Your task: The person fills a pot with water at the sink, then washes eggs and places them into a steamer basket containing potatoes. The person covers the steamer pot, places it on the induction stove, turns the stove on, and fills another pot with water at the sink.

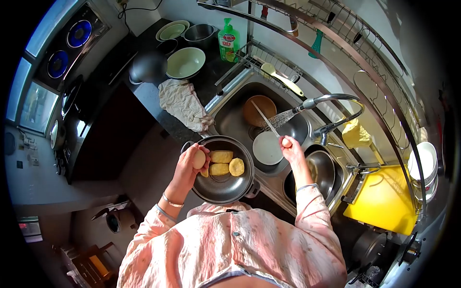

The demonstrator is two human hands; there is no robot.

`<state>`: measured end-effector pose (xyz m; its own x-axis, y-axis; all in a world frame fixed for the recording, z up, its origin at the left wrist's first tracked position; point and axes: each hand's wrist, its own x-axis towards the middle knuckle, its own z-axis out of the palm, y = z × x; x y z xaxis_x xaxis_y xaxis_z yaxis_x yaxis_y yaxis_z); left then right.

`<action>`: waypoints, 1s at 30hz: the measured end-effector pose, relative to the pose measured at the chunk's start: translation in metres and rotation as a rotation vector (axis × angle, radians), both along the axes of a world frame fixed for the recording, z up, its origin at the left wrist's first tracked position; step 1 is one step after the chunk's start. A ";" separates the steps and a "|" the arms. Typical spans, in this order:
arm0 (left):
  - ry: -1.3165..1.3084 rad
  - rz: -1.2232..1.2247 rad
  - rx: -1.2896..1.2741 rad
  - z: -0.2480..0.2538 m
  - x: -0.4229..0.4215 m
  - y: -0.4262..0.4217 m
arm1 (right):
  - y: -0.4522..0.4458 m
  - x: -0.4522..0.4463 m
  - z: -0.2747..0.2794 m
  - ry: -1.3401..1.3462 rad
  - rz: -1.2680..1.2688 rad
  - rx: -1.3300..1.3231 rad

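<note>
My left hand (188, 164) is closed round a pale, roundish piece (199, 159) above the left side of a dark metal pan (225, 189). Several peeled yellow pieces (222, 156) lie in the pan, close to that hand. In my right hand (292, 149) is the handle of a knife (265, 116), its blade pointing up and left over the sink (233, 103). Water runs from the faucet (331, 98) onto the blade's area. Below the stream are a brown bowl (253, 106) and a white bowl (268, 148) in the basin.
A crumpled cloth (185, 103) lies on the counter beside the sink. Behind it are a pale green bowl (186, 62) and a green soap bottle (228, 42). A second basin holds a metal pan (322, 172). A yellow board (384, 201) and wire rack are at the right.
</note>
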<state>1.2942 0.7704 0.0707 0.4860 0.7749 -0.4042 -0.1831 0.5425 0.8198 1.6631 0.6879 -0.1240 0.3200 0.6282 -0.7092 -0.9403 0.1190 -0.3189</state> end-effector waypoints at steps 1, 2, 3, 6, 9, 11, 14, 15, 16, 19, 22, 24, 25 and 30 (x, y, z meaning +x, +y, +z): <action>0.004 0.008 -0.008 0.004 -0.001 -0.002 | 0.014 0.000 -0.004 0.027 0.023 -0.003; 0.010 0.012 -0.017 0.005 -0.003 -0.003 | 0.026 0.002 -0.007 0.051 0.045 -0.006; 0.022 0.021 -0.022 0.007 -0.004 -0.004 | 0.036 0.004 -0.011 0.052 0.063 -0.001; 0.041 0.062 -0.032 0.006 -0.008 -0.006 | 0.058 0.013 -0.014 0.060 0.095 0.083; 0.062 0.089 -0.039 0.005 -0.013 -0.008 | 0.070 0.017 -0.022 0.127 -0.084 0.034; 0.069 0.097 -0.047 0.004 -0.013 -0.008 | 0.078 0.014 -0.026 0.037 -0.045 0.048; 0.105 0.099 -0.058 -0.001 -0.012 -0.009 | 0.078 0.010 -0.028 -0.042 0.053 0.069; 0.109 0.099 -0.058 0.000 -0.010 -0.009 | 0.073 0.013 -0.029 0.071 0.096 0.192; 0.113 0.100 -0.056 0.000 -0.009 -0.009 | 0.070 0.015 -0.030 0.183 0.137 0.320; 0.113 0.084 -0.055 0.001 -0.005 -0.009 | 0.083 -0.004 0.014 0.024 0.054 0.094; 0.104 0.092 -0.048 0.005 -0.004 -0.008 | 0.092 0.001 -0.014 -0.040 -0.032 0.141; 0.103 0.102 -0.052 0.005 -0.005 -0.008 | 0.086 0.007 -0.024 -0.025 0.000 0.273; 0.105 0.112 -0.051 0.004 -0.006 -0.009 | 0.079 0.011 -0.029 -0.009 0.050 0.215; 0.122 0.120 -0.067 -0.005 -0.010 -0.011 | 0.077 0.000 0.006 -0.057 0.077 0.068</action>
<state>1.2843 0.7592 0.0656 0.3360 0.7934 -0.5075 -0.1507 0.5772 0.8026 1.6630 0.7649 -0.1184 0.3076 0.6983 -0.6463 -0.9280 0.0700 -0.3661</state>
